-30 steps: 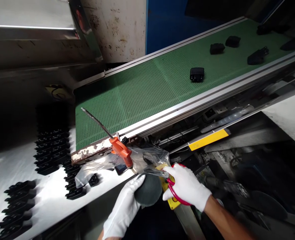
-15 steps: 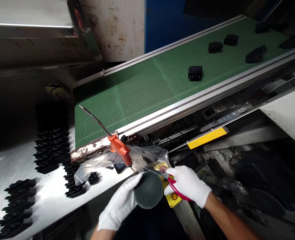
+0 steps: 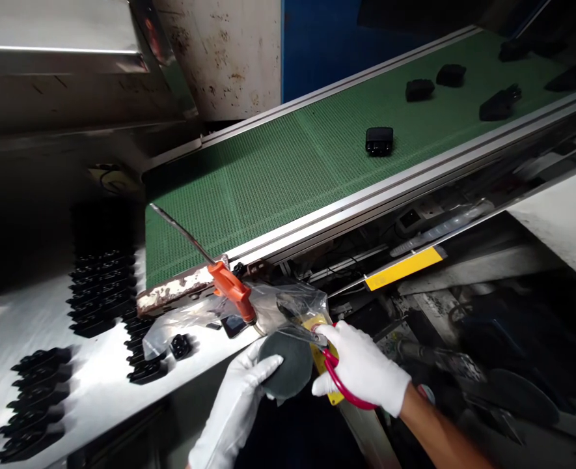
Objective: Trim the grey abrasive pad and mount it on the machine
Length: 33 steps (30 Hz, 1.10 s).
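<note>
Both gloves (image 3: 368, 368) are plain white, slightly creased.

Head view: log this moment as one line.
left hand: holds dark round pad | right hand: holds red-handled scissors, blades at pad's upper edge | green conveyor belt: black parts on it

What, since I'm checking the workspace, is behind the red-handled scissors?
Part of a yellow box shows behind the scissors; the right hand and scissors hide some of its face.

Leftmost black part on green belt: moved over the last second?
No. Against the metal rail, the black part shows no visible shift; only the view drifted slightly.
</note>
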Motion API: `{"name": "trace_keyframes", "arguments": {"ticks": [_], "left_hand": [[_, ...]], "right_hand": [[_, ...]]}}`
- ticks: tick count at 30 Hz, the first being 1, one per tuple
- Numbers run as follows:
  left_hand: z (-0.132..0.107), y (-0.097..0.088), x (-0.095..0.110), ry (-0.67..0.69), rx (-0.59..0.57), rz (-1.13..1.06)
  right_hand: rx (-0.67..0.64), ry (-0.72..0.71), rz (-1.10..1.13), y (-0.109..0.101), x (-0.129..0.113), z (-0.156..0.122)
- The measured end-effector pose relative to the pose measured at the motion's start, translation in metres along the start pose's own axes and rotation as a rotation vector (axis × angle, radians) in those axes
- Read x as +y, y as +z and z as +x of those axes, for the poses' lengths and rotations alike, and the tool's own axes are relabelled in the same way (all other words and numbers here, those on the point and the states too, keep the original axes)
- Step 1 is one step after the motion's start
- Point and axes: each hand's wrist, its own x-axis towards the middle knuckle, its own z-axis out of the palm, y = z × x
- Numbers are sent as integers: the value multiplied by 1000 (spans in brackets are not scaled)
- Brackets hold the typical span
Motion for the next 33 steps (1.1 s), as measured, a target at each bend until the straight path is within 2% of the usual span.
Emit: {"name": "trace_keyframes", "arguments": {"ticks": [3,9,15,21,28,33], "left_hand": [[0,1,1,39,22,11],[3,4,-2,-17,128,-175],[4,4,1,-45,93,-123],[5,1,3,-49,143,-131],[1,3,8,-42,49,66],[6,-2,5,-59,55,81]], "right_hand": [[39,-11,-39,1,-5,0],[93,-7,1,6,-13,1],[129,5,0,12,-12,1],[52,-10,23,12,-2,2],[78,-28,-85,3,-9,4],[91,-18,-86,7,-9,4]]}}
